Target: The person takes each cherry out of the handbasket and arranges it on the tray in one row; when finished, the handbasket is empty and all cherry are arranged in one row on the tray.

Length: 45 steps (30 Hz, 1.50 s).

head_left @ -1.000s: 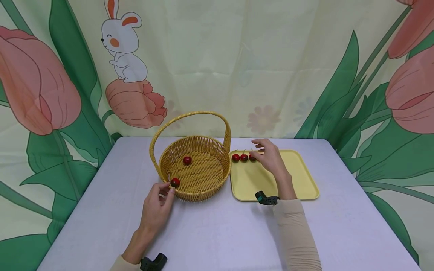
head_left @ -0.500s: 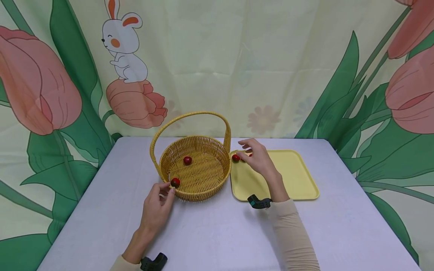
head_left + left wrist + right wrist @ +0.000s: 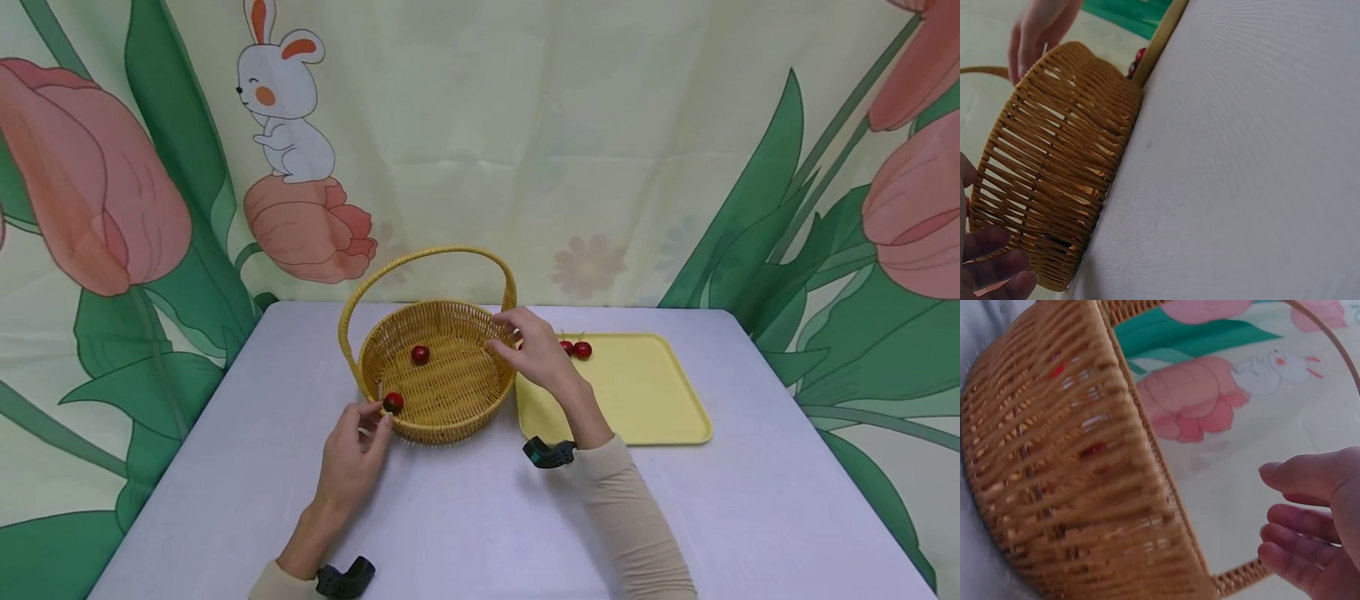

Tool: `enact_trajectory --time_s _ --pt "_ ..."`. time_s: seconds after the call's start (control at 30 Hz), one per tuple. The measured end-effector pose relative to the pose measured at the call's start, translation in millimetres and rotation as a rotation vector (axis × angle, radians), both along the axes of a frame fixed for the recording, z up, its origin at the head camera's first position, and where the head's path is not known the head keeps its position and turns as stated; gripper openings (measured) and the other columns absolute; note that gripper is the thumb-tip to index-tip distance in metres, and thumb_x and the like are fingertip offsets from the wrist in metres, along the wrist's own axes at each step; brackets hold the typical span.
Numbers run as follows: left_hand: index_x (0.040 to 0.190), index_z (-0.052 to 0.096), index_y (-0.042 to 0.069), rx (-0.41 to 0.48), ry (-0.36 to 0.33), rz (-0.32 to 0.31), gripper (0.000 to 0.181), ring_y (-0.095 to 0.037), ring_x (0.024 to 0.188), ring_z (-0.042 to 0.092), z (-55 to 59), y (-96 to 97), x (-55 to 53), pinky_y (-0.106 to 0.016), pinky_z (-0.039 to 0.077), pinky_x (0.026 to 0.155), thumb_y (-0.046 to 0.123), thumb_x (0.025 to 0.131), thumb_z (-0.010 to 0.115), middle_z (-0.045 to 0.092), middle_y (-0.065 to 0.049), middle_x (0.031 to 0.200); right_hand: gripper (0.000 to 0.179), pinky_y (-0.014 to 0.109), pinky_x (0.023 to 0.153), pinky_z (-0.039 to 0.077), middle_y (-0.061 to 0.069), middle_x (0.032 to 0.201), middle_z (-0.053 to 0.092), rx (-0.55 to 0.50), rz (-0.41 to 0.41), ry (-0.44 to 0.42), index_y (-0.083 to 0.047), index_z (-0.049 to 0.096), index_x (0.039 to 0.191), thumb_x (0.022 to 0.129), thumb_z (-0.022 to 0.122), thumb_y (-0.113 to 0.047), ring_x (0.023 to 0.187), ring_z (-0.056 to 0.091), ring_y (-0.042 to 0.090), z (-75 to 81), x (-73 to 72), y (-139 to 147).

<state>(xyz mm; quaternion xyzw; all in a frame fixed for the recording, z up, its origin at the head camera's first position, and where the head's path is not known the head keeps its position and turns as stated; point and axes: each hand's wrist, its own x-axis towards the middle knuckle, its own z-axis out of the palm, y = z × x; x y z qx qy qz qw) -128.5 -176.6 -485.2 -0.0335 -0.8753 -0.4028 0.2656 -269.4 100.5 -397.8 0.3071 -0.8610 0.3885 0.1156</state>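
My left hand (image 3: pixel 352 454) pinches a dark red cherry (image 3: pixel 393 402) between thumb and fingers at the near left rim of a woven basket (image 3: pixel 450 432). Another cherry (image 3: pixel 421 355) lies on the basket floor. Over the basket's right rim hovers my right hand (image 3: pixel 536 350), its thumb and fingers apart with nothing between them in the right wrist view. To the right, a yellow tray (image 3: pixel 626 400) bears several cherries along its far left edge; two of these cherries (image 3: pixel 582 350) show beside the right hand, which hides most of the others.
The basket's tall arched handle (image 3: pixel 442 249) rises above its far side. A white cloth (image 3: pixel 465 517) covers the table, and a curtain printed with tulips and a rabbit (image 3: pixel 288 108) hangs behind its far edge. Each wrist wears a black camera band (image 3: pixel 549 452).
My right hand has moved left from above the tray's cherries to the basket's right rim, uncovering two cherries behind it. The left hand keeps its hold at the rim. The head view has shifted slightly.
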Motion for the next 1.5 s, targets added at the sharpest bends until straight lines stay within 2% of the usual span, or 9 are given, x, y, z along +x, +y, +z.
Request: enact_trajectory --time_s 0.33,0.57,0.67,0.8,1.13,1.27,1.5 --pt "0.117 0.062 0.002 -0.004 0.012 0.004 0.026 -0.008 0.080 0.059 0.2 -0.7 -0.9 -0.020 0.054 0.065 0.017 0.096 0.067 0.064 0.000 0.095 0.037 0.040 0.086 0.058 0.012 0.117 0.065 0.069 0.107 -0.057 -0.003 0.064 0.125 0.091 0.073 -0.015 0.102 0.064 0.028 -1.2 4.5 -44" --pt "0.117 0.062 0.003 -0.002 0.019 -0.002 0.026 -0.009 0.081 0.059 -0.7 -0.3 -0.2 -0.021 0.054 0.065 0.017 0.096 0.067 0.063 0.001 0.095 0.040 0.043 0.092 0.056 0.018 0.124 0.063 0.138 0.171 -0.152 -0.001 0.062 0.129 0.093 0.071 -0.017 0.108 0.064 0.030 -8.8 8.8 -72" --pt "0.117 0.062 0.003 -0.004 0.016 -0.001 0.026 -0.008 0.081 0.059 -0.6 -0.2 -0.1 -0.021 0.054 0.065 0.018 0.096 0.067 0.063 0.001 0.095 0.040 0.040 0.092 0.056 0.018 0.125 0.063 0.172 0.199 -0.179 -0.002 0.062 0.129 0.094 0.070 -0.018 0.111 0.063 0.031 -11.2 9.7 -84" --pt "0.117 0.061 0.002 -0.012 0.012 -0.002 0.027 -0.009 0.081 0.059 -0.4 -0.4 0.2 -0.021 0.054 0.065 0.018 0.096 0.066 0.064 0.000 0.095 0.042 0.034 0.094 0.055 0.015 0.127 0.063 0.236 0.227 -0.186 -0.001 0.061 0.130 0.094 0.071 -0.021 0.113 0.063 0.030 -15.9 10.0 -98" --pt "0.116 0.062 0.001 -0.012 0.005 -0.001 0.028 -0.011 0.082 0.061 0.0 -0.4 0.1 -0.024 0.055 0.066 0.018 0.096 0.067 0.064 -0.001 0.096 0.043 0.029 0.094 0.055 0.008 0.136 0.060 0.384 0.243 -0.206 -0.007 0.059 0.135 0.096 0.068 -0.024 0.118 0.062 0.023 -25.2 13.8 -122" --pt "0.117 0.062 0.001 -0.006 0.005 -0.003 0.028 -0.009 0.082 0.061 0.1 -0.4 0.3 -0.023 0.055 0.066 0.018 0.095 0.068 0.064 -0.001 0.096 0.043 0.030 0.101 0.052 0.005 0.137 0.060 0.445 0.234 -0.206 -0.011 0.060 0.135 0.096 0.068 -0.027 0.123 0.060 0.020 -24.7 14.7 -128" --pt "0.116 0.062 0.001 0.000 0.020 -0.005 0.027 -0.009 0.082 0.060 1.2 0.3 0.6 -0.026 0.056 0.066 0.017 0.095 0.068 0.064 -0.001 0.095 0.042 0.029 0.108 0.048 0.006 0.139 0.060 0.521 0.292 -0.192 -0.010 0.060 0.136 0.098 0.066 -0.026 0.129 0.057 0.018 -24.7 14.1 -139"
